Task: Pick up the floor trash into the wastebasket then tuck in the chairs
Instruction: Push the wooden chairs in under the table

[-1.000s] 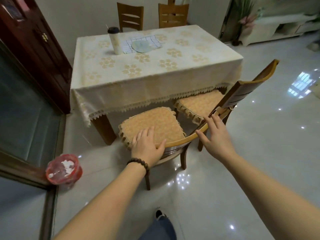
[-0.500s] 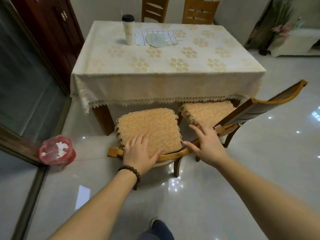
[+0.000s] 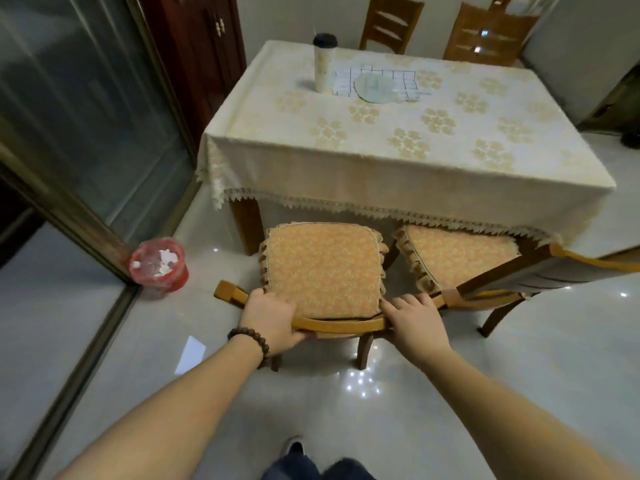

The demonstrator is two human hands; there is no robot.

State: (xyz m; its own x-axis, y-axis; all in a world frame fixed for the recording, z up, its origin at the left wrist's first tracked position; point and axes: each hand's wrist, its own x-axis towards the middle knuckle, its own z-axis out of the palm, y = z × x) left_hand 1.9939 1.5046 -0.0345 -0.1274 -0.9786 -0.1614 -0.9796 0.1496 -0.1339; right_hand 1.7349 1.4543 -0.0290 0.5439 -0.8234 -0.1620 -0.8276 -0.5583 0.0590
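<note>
A wooden chair [image 3: 322, 268] with an orange cushion stands in front of me, its seat front at the lace edge of the tablecloth. My left hand [image 3: 273, 317] grips the curved top rail of its back. My right hand [image 3: 415, 322] holds the same rail at its right end. A second chair [image 3: 460, 261] with the same cushion stands to the right, turned at an angle, its back [image 3: 561, 271] pointing right. The red wastebasket [image 3: 159, 268] holds white crumpled paper and sits on the floor to the left by the door frame.
The table [image 3: 398, 161] carries a cream flowered cloth, a tall cup [image 3: 325, 64] and a round plate [image 3: 375, 88] on a checked mat. Two more chairs [image 3: 391, 26] stand at its far side. A glass sliding door [image 3: 69, 133] runs along the left. My foot [image 3: 294, 448] shows below.
The chair in my hands has swung round to face the table squarely and moved toward it. My view shifted right of the wastebasket, and both hands now clasp the rail.
</note>
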